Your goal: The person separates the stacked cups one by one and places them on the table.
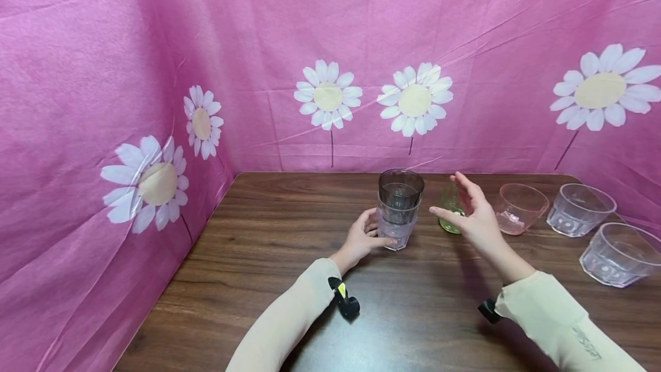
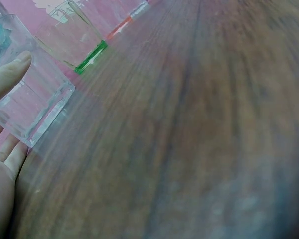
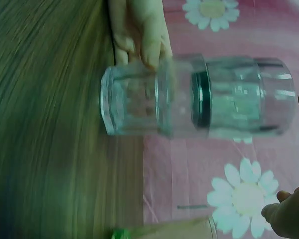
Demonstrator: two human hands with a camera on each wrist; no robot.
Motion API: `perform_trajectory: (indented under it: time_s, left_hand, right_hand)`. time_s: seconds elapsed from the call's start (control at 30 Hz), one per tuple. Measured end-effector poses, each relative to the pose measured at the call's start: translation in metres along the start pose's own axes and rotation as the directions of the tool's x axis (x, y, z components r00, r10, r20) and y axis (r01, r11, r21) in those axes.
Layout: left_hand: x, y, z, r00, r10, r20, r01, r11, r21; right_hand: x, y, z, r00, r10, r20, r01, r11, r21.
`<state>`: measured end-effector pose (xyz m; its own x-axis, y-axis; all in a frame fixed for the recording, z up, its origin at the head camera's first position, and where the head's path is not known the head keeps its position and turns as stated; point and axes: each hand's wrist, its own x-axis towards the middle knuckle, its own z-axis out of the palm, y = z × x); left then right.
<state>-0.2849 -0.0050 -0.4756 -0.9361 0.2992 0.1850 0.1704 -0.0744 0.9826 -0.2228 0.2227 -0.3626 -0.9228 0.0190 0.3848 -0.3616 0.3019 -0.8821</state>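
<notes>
From where I'm standing, the tall glass stack (image 1: 399, 211) is upright on the counter (image 1: 289, 217), L of the green glass (image 1: 448, 197). L hand (image 1: 361, 240) grips it low, thumb one side, fingers the other; R hand (image 1: 480, 220) is spread, holding nothing, its thumb near the stack but apart from it.

Main risk, IMO: toppling. Dark glass (image 1: 400, 182) sits up top, grip's at the bottom, so a quick tug or tilt prob. tips the upper pcs. Also, R hand is v. close to the green glass, so a careless swing could knock it, maybe into the pink glass (image 1: 521, 211) just beyond. Smooth walls might slip if L fingers loosen, or jam if nested pcs get pressed hard. Can't tell how tightly they're seated. The two clear glasses (image 1: 622, 254) far R look safe enough, being well apart from the hands.
</notes>
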Motion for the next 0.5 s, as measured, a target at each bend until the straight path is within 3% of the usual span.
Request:
perform_trajectory:
  time_s: [0.5]
  left_hand:
    - [-0.001, 0.0, 0.0, 1.0, 0.013, 0.004, -0.013, 1.0, 0.01]
  right_hand:
    - [0.017, -0.008, 0.041, 0.997, 0.005, 0.081, -0.018, 0.986, 0.163]
